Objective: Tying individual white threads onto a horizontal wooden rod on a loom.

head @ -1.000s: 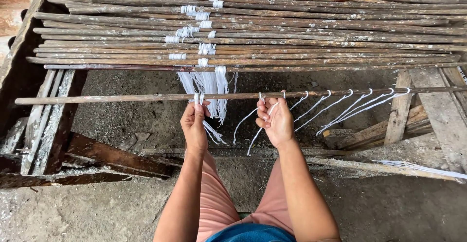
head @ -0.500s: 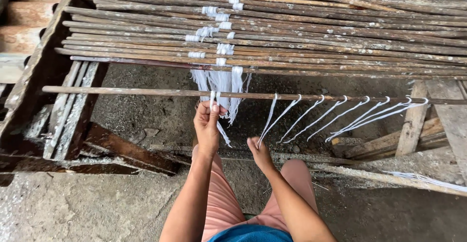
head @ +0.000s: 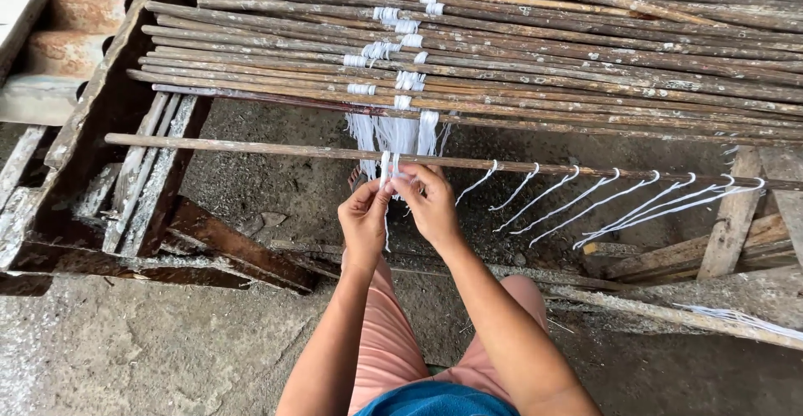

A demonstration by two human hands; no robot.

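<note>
Concrete floor (head: 125, 349) beneath wooden frame; single stick (head: 251, 148) before stacked sticks (head: 585, 48); left hand (head: 364, 219) and right hand (head: 431, 203) both pinching white string (head: 387, 169) looped over that stick

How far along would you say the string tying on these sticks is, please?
Done: the stacked sticks behind already carry white ties. In hand: the left hand and right hand pinch a white string on the front stick. Left: the loose strings hanging along that stick to the right.
</note>
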